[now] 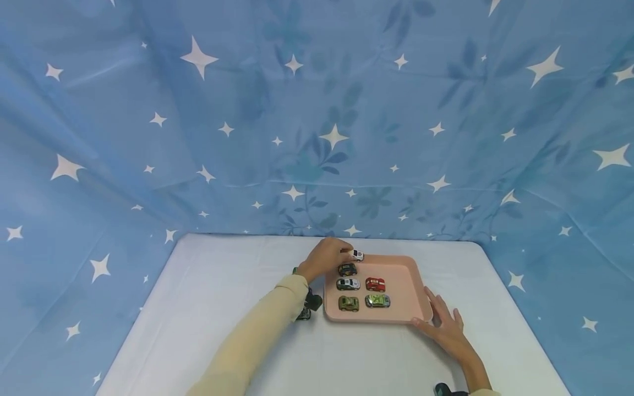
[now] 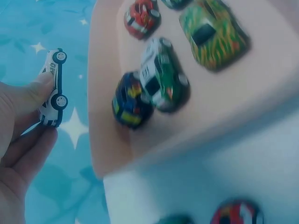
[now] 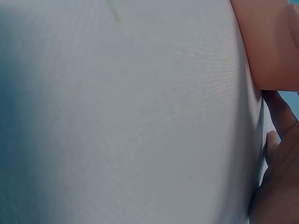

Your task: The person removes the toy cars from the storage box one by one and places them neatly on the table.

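Observation:
My left hand [image 1: 324,257] pinches a white toy police-style car [image 2: 52,88] between thumb and fingers, above the far left corner of a pink tray [image 1: 406,286]. In the left wrist view the car is held on its side, wheels toward the tray. On the tray stand a dark toy car [image 1: 348,269], a white-and-green one [image 1: 348,284], a red one [image 1: 375,284], an olive one [image 1: 349,303] and a bright green one [image 1: 378,300]. With fingers spread, my right hand [image 1: 448,330] touches the tray's near right corner.
Left of the tray, partly hidden under my left forearm, another toy car [image 1: 304,314] lies on the white table [image 1: 208,286]. A red toy car [image 2: 237,214] shows outside the tray in the left wrist view. Blue star-patterned cloth [image 1: 267,154] hangs behind the table.

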Tool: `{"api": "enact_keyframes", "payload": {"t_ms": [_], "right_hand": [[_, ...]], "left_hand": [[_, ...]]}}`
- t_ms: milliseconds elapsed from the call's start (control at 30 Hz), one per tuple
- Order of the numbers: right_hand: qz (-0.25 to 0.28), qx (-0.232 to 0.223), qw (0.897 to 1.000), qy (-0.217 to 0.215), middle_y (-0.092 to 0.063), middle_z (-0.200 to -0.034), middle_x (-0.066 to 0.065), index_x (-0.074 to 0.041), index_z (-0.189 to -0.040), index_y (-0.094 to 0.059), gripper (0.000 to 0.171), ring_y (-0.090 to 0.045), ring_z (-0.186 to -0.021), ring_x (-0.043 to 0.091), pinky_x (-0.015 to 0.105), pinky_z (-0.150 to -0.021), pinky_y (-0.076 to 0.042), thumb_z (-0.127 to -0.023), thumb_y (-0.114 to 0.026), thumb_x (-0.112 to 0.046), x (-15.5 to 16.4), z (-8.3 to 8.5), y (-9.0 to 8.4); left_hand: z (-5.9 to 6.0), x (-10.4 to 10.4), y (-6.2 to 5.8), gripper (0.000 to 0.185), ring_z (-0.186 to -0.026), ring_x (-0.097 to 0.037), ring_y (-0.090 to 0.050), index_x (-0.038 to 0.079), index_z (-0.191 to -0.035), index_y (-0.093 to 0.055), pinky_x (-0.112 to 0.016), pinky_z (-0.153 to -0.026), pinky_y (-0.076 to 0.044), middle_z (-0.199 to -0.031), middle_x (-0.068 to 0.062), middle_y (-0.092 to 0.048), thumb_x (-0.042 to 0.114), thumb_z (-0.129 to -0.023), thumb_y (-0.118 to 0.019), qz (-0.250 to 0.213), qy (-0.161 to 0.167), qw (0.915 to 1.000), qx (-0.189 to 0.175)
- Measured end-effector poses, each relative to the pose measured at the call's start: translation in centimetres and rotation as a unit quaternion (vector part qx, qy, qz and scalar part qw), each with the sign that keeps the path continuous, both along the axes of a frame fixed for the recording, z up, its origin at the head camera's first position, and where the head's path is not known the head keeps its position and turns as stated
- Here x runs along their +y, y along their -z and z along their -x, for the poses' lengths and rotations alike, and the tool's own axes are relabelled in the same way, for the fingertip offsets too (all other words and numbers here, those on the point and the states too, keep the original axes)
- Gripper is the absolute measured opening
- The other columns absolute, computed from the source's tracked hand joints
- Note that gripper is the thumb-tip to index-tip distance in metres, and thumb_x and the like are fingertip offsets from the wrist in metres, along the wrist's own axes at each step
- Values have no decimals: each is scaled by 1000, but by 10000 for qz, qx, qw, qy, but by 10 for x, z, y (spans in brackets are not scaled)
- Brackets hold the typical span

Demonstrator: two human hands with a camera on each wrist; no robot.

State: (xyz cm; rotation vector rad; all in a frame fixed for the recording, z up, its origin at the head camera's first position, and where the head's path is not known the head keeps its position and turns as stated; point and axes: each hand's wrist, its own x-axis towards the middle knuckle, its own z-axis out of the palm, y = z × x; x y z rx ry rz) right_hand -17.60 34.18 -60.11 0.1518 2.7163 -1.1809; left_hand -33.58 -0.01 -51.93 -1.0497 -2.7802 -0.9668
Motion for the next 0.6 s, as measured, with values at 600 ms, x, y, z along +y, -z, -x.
{"api": "enact_keyframes", "payload": {"t_ms": [600], "right_hand": [[-20,168,9998,-87,-11,-173,32,-10,-173,-17,107,2,-159,54,68,-118,21,-94,-75,-52,-1,1,0]], "left_hand": [[-2,-81,-7,21,-81,-13,-69,9,-119,-82,-39,-82,-58,-100,-3,-79,18,-101,-77,375,-530,9978,108]]}}
